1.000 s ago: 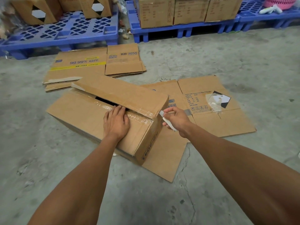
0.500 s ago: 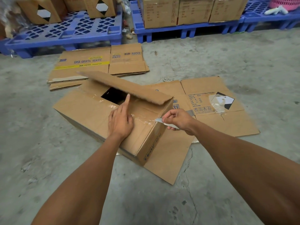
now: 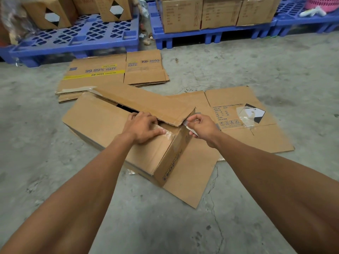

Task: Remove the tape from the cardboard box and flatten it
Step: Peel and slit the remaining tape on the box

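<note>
A long brown cardboard box (image 3: 102, 121) lies on the concrete floor. Its far top flap (image 3: 146, 105) is slightly lifted over a dark gap. Clear tape (image 3: 169, 133) still shines along the near flap. My left hand (image 3: 143, 128) rests on the near flap, its fingers curled over the flap's edge into the gap and its thumb flat on the tape. My right hand (image 3: 200, 125) pinches a strip of clear tape (image 3: 185, 123) at the box's right top corner. A small white cutter (image 3: 194, 133) is tucked in the same hand.
A flattened box (image 3: 238, 142) lies under and right of the box, with a crumpled wad of tape (image 3: 245, 119) on it. More flattened boxes (image 3: 102, 70) are stacked behind. Blue pallets (image 3: 82, 39) (image 3: 211, 34) with cartons line the back.
The far flap has dropped lower. My left hand slid up to the flap edge and curled into the gap. My right hand rose to the corner and took hold of the tape.
</note>
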{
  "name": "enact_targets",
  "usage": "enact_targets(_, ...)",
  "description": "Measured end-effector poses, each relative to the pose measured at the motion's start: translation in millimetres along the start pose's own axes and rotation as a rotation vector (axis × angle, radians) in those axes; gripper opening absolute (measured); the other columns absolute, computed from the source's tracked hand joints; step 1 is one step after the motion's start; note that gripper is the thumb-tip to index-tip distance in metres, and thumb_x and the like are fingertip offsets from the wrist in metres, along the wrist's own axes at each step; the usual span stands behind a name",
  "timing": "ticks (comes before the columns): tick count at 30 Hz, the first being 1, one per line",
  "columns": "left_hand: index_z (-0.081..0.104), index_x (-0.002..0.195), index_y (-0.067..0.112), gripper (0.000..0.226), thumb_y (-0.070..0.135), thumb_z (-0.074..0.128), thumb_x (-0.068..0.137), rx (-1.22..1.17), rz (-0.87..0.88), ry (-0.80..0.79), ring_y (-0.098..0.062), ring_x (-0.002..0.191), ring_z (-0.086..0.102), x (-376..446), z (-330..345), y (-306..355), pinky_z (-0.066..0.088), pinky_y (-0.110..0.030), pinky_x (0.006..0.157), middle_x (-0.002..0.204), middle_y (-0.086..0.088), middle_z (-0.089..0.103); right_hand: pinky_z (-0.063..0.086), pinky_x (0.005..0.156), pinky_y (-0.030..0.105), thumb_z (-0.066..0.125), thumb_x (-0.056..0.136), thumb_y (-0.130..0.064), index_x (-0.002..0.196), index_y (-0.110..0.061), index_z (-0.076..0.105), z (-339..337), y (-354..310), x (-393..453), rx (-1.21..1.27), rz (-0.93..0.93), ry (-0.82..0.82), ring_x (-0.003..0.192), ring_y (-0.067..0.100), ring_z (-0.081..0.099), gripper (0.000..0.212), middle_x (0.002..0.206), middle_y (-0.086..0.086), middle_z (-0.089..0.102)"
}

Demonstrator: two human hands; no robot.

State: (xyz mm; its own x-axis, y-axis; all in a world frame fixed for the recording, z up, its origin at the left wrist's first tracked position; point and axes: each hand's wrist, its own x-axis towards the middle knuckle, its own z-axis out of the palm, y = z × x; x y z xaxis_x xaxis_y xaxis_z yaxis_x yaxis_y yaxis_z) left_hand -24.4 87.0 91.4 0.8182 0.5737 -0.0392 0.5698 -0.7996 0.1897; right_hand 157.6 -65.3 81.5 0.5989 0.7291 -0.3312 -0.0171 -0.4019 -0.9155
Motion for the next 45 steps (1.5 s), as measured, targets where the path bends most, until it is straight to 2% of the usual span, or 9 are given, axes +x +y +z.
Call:
enact_targets(9,0.066,0.089,0.029,0.051,0.077,0.051,0.078,-0.026,-0.149,0.165,-0.017,0.110,0.050,-4,-3,14,0.025,-0.039,0.096,0.103,0.004,0.065,0.050,0.058,0.021,0.072,0.086,-0.010,0.095,-0.012,0.071,11,-5,-4,-0.193,-0.161,-0.089,0.055,0.013,0.061,0.009,0.066,0.000,0.062)
enact_targets(14,0.067,0.097,0.027,0.055,0.076,0.048,0.081,-0.026,-0.231,0.191,-0.020,0.112,0.050,-7,0,12,0.026,-0.042,0.095,0.104,-0.001,0.064,0.048,0.049,0.013,0.071,0.087,-0.008,0.097,-0.009,0.072,9,-9,-4,-0.204,-0.166,-0.097,0.054,0.013,0.056,0.010,0.072,0.009,0.060)
enact_targets(22,0.067,0.098,0.025,0.057,0.076,0.049,0.081,-0.057,-0.247,0.191,-0.019,0.112,0.049,-8,2,14,0.026,-0.040,0.095,0.104,0.000,0.064,0.050,0.064,0.023,0.070,0.088,-0.011,0.090,-0.015,0.071,17,-8,3,-0.295,-0.167,-0.080,0.053,0.010,0.055,0.005,0.069,-0.001,0.063)
enact_targets(27,0.063,0.087,0.026,0.052,0.076,0.050,0.080,-0.125,-0.249,0.219,-0.018,0.106,0.050,0,-3,18,0.026,-0.041,0.092,0.097,0.006,0.059,0.045,0.053,0.017,0.065,0.087,0.002,0.089,-0.003,0.069,14,-12,-4,-0.449,-0.140,-0.496,0.053,0.011,0.053,0.007,0.079,0.004,0.067)
enact_targets(34,0.056,0.082,0.026,0.044,0.070,0.051,0.084,-0.106,-0.341,0.490,-0.019,0.096,0.053,11,-20,47,0.030,-0.041,0.088,0.097,0.004,0.062,0.047,0.061,0.016,0.056,0.097,-0.012,0.114,-0.012,0.066,-2,-6,7,-0.192,-0.091,-0.072,0.060,0.012,0.055,0.020,0.096,0.001,0.064)
enact_targets(37,0.059,0.076,0.020,0.056,0.074,0.047,0.084,-0.144,-0.349,0.136,-0.029,0.095,0.061,19,-42,48,0.045,-0.040,0.084,0.102,-0.007,0.069,0.050,0.062,0.018,0.053,0.100,-0.012,0.120,-0.011,0.063,-10,-3,2,-0.137,-0.005,-0.154,0.065,0.011,0.058,0.023,0.091,0.002,0.061)
enact_targets(40,0.068,0.114,0.010,0.085,0.082,0.034,0.083,-0.273,-0.365,-0.261,-0.033,0.116,0.057,19,-69,39,0.044,-0.040,0.098,0.131,-0.013,0.061,0.055,0.082,0.032,0.054,0.100,-0.013,0.116,-0.013,0.063,-9,4,-1,-0.095,0.098,-0.211,0.073,0.013,0.063,0.019,0.094,0.003,0.064)
enact_targets(42,0.062,0.129,0.009,0.094,0.084,0.032,0.081,-0.362,-0.367,-0.367,-0.032,0.124,0.052,13,-80,41,0.037,-0.041,0.108,0.140,-0.010,0.054,0.059,0.081,0.034,0.054,0.100,-0.016,0.122,-0.009,0.063,-5,10,2,-0.087,0.113,-0.207,0.082,0.016,0.066,0.025,0.107,0.009,0.067)
enact_targets(45,0.067,0.121,0.014,0.081,0.079,0.036,0.085,-0.348,-0.278,-0.442,-0.026,0.114,0.059,1,-102,48,0.042,-0.037,0.102,0.129,-0.002,0.062,0.061,0.077,0.037,0.052,0.101,-0.015,0.121,-0.008,0.065,4,9,8,-0.135,0.072,-0.152,0.090,0.022,0.066,0.025,0.112,0.014,0.068)
